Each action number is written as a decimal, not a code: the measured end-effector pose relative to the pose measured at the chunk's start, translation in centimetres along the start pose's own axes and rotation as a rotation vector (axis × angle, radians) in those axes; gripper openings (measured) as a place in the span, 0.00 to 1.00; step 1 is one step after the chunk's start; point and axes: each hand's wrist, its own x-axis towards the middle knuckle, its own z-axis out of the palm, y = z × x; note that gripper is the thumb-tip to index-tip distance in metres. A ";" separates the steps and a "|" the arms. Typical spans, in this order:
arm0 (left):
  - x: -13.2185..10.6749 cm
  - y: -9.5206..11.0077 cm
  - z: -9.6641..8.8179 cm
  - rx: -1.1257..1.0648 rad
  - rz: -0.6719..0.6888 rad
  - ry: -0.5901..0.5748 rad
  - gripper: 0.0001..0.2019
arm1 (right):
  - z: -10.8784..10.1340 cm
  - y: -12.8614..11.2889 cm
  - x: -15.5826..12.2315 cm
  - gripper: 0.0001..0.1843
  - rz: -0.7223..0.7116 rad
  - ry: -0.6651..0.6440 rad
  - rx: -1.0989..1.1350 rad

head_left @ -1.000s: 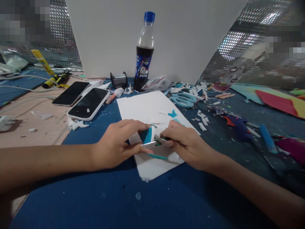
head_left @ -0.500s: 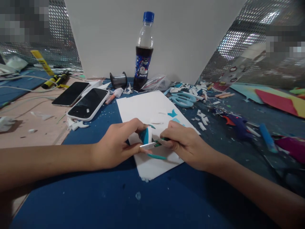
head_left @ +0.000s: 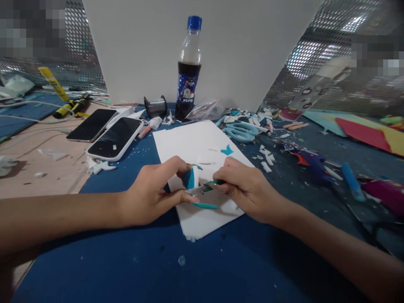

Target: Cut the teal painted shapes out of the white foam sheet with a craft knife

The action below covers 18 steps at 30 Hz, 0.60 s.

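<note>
Left hand (head_left: 154, 189) pinches blue-and-white foam-like piece (head_left: 189, 179) above white sheet (head_left: 184, 139); right hand (head_left: 244, 187) grips green-handled blade (head_left: 208, 189). Piece looks light, soft, easily dented; best held lightly by its flat sides.

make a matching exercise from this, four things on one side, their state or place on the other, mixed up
1. left hand
2. right hand
3. bottle
4. white sheet

A. stands upright, capped in blue
B. grips a bladed tool
C. lies flat on the blue surface
D. holds a blue-and-white piece

Pairs: 1-D, 2-B, 3-A, 4-C
</note>
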 end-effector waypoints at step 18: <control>-0.2 0.0 0.2 -0.024 0.016 0.008 0.15 | 0.1 0.0 0.1 0.25 -0.031 0.036 0.001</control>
